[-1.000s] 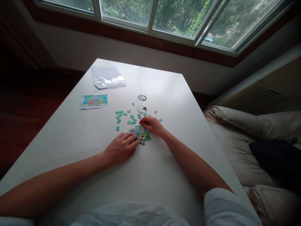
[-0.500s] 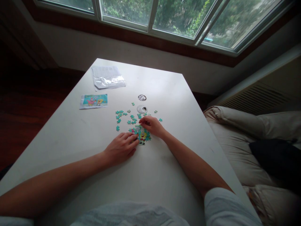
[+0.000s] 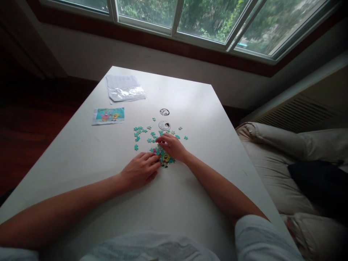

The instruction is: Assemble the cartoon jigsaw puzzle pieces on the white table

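A partly joined jigsaw puzzle [image 3: 165, 159] with a yellow cartoon figure lies on the white table, partly covered by my hands. My left hand [image 3: 141, 166] rests flat at its left side, fingers stretched out and their tips touching the puzzle. Over its upper edge, my right hand [image 3: 173, 146] is bent with thumb and fingers drawn together. Whatever sits between those fingertips is too small to make out. Loose teal puzzle pieces [image 3: 136, 135] are scattered beyond and to the left of my hands, some close to my right fingertips.
A picture card [image 3: 111, 116] with the cartoon scene lies at the left. Behind it is a clear plastic bag with paper [image 3: 125, 88]. Two round black-and-white items [image 3: 164, 125] lie past the pieces. A beige sofa [image 3: 261, 159] stands right of the white table [image 3: 108, 152].
My right hand has shifted slightly left over the top of the puzzle, uncovering loose pieces on its right. My left hand has stayed in place.
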Demonstrator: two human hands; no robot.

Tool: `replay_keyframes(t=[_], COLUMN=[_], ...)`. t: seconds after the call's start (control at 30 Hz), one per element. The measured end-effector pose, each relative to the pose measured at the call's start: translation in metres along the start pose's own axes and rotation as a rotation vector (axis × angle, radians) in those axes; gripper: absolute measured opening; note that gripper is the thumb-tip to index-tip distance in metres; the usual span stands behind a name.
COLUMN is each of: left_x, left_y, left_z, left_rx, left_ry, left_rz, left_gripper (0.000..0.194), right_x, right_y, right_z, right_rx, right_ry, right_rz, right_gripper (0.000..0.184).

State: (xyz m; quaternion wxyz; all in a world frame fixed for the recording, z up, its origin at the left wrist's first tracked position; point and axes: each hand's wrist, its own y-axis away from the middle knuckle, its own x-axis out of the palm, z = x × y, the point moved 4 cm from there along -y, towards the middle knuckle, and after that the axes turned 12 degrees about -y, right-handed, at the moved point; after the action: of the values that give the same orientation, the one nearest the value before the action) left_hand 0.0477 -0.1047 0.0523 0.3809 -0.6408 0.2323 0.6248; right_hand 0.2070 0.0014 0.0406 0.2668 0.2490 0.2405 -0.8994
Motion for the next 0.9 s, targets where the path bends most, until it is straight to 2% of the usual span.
replay_keyframes(t=[0.13, 0.4, 0.9], left_x=[-0.0018, -0.0014, 0.0009], left_y=[-0.0010, -0.0016, -0.0013], left_z=[-0.0019, -0.0029, -0.0030], left_rx=[0.044, 0.046, 0.017], left_ry=[0.027, 0.033, 0.047], left_rz=[0.001, -0.003, 0.000], left_gripper=[0.024, 0.022, 0.024], right_x=[0.0037, 0.0053, 0.0027], right_y=[-0.0016, -0.0026, -0.0040], right_z=[-0.0002, -0.0009, 0.0006], right_rx=[-0.025, -0.003, 0.027], right_ry=[-0.035, -0.111, -0.016], right_rz=[0.047, 0.063, 0.042], right_gripper=[0.021, 0.019, 0.013])
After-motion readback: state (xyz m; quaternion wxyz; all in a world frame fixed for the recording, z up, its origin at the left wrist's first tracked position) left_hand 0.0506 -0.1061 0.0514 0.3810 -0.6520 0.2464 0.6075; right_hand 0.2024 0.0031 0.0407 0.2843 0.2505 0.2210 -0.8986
